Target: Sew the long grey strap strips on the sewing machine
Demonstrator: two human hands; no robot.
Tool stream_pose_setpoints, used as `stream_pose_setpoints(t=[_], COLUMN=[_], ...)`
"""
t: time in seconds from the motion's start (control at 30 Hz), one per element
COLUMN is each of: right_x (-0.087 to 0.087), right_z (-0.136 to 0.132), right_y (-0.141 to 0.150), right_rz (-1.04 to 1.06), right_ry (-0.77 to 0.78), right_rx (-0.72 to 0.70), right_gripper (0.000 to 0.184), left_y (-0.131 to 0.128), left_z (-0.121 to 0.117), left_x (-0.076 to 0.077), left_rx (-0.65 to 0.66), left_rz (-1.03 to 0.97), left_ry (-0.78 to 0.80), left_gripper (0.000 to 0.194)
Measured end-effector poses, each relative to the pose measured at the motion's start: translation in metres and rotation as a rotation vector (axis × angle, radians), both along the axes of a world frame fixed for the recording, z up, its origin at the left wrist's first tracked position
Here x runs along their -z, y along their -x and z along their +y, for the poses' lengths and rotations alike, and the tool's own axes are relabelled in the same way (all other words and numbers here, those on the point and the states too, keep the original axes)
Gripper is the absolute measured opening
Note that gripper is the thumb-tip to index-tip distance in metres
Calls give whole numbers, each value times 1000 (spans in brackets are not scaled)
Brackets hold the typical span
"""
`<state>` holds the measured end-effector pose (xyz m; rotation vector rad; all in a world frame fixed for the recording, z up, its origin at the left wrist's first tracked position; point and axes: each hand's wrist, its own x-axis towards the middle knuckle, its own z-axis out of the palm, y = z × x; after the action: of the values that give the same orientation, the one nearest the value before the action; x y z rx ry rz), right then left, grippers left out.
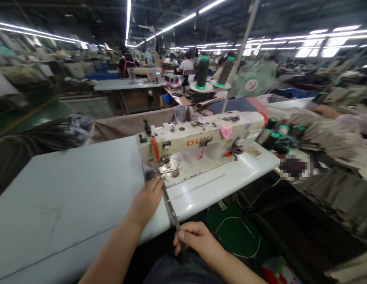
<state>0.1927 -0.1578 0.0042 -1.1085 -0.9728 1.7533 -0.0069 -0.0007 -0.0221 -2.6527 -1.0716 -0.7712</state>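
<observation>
A narrow dark grey fabric strip (171, 208) runs from beside the presser foot of a white sewing machine (183, 148) toward me over the table's front edge. My left hand (148, 199) rests on the white table just in front of the needle area, its bent fingers closed on the strip's upper end. Lower down, past the edge, my right hand (193, 238) pinches the strip between thumb and fingers. Between the two hands the strip looks stretched fairly straight. Fingers of my left hand hide part of its far end, and the needle itself is too small to make out.
Thread cones (202, 73) stand behind the machine, near a green fan (253, 79). More spools (272, 138) and stacked beige fabric pieces (328, 138) lie to the right, where another person's arm (327, 111) reaches in. Dark fabric (38, 148) is heaped left of the white table (83, 189).
</observation>
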Motion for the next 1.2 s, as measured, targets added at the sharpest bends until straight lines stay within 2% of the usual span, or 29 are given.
stream_pose_setpoints(t=[0.17, 0.43, 0.6, 0.9, 1.2], right_x=[-3, 14, 15, 16, 22], right_z=[-1, 4, 3, 3, -1], right_y=[-4, -9, -8, -6, -8], right_rz=[-88, -148, -172, -120, -44], right_ry=[-31, -113, -122, -107, -159], right_rx=[-47, -100, -126, -147, -212], right_gripper=[44, 46, 47, 50, 50], left_y=[-1, -1, -2, -7, -7], left_z=[0, -3, -3, 0, 3], left_x=[-9, -12, -13, -15, -12], left_rx=[-37, -46, -51, -95, -99], left_rz=[13, 109, 90, 25, 18], left_ry=[70, 62, 64, 166, 150], left_gripper=[28, 19, 18, 28, 31])
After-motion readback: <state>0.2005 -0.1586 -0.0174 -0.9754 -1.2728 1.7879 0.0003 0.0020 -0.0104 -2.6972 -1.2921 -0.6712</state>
